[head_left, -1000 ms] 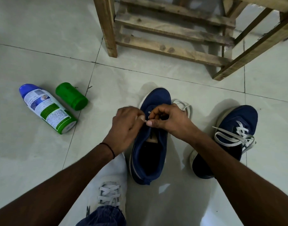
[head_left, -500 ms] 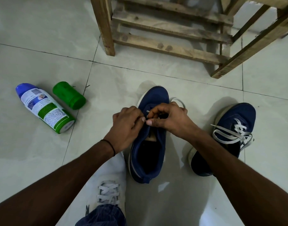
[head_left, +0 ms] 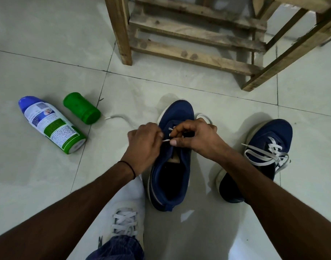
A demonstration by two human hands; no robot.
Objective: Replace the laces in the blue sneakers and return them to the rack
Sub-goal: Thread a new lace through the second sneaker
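A blue sneaker (head_left: 170,175) stands on the tiled floor in front of me, toe pointing away, its opening bare of laces near the heel. My left hand (head_left: 144,145) and my right hand (head_left: 194,137) meet over its eyelets. Both pinch a white lace (head_left: 166,140) whose tip shows between their fingers. One end of that lace (head_left: 119,117) trails left across the floor. A second blue sneaker (head_left: 262,156), laced loosely in white, lies to the right, partly behind my right forearm.
A wooden rack (head_left: 189,40) stands just beyond the shoes. A blue-and-green spray can (head_left: 52,126) and a green cap (head_left: 82,107) lie on the floor to the left. My own white shoe (head_left: 125,220) sits below the left forearm.
A free lace end now trails out to the left on the floor, where none showed before. The lace loop right of the toe has shrunk. Both hands stay at the eyelets.
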